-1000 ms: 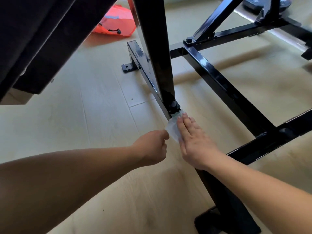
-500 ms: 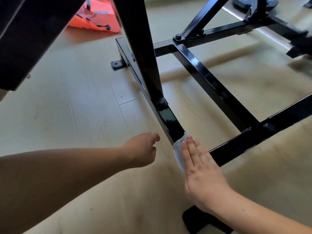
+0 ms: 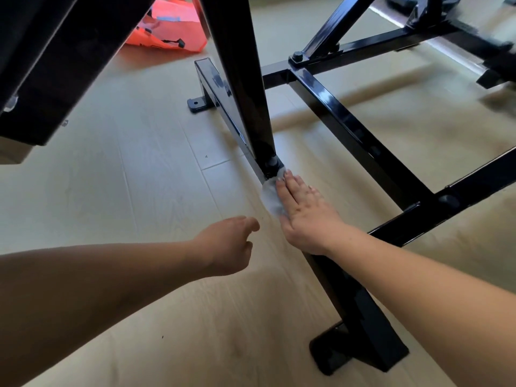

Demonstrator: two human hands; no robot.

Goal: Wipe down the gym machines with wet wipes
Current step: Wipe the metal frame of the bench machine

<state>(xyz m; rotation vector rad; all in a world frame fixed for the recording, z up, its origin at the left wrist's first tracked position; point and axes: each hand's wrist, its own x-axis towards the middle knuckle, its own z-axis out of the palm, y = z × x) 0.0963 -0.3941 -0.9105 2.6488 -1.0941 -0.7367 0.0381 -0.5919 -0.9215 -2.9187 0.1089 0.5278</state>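
The step in hand is wiping the base frame of a black gym machine, low down by the floor point(image 3: 125, 177). Take the upright post point(image 3: 243, 88) as the landmark. It comes down onto a floor rail point(image 3: 354, 303) and is fixed there with a bolt point(image 3: 271, 163).

The wet wipe point(image 3: 269, 198) lies on the rail's top face just on the near side of the post's foot, its far edge touching the bolted joint. Part of it hangs over the rail's left edge. The right hand point(image 3: 304, 210) lies flat over it, grip spread and fingers straight, pressing the wipe onto the metal with the fingertips up against the post's base. Nothing is pinched, so only pressure from above holds the wipe.

The left hand point(image 3: 226, 244) hovers over the floor to the left of the post and nearer the person. It is clear of rail and wipe, its grip loosely curled and empty.

Beyond the post the rail shows dull smears on its gloss, so much of the frame probably remains to be done. The next move likely calls for one of two things:
- bunching the wipe under the fingertips to work round the bolt, where a flat palm cannot reach
- drawing the wipe back along the rail, away from the post, with steady downward pressure so it does not slide off the narrow face

An orange bag point(image 3: 170, 32) lies on the floor well beyond the post, to its left.
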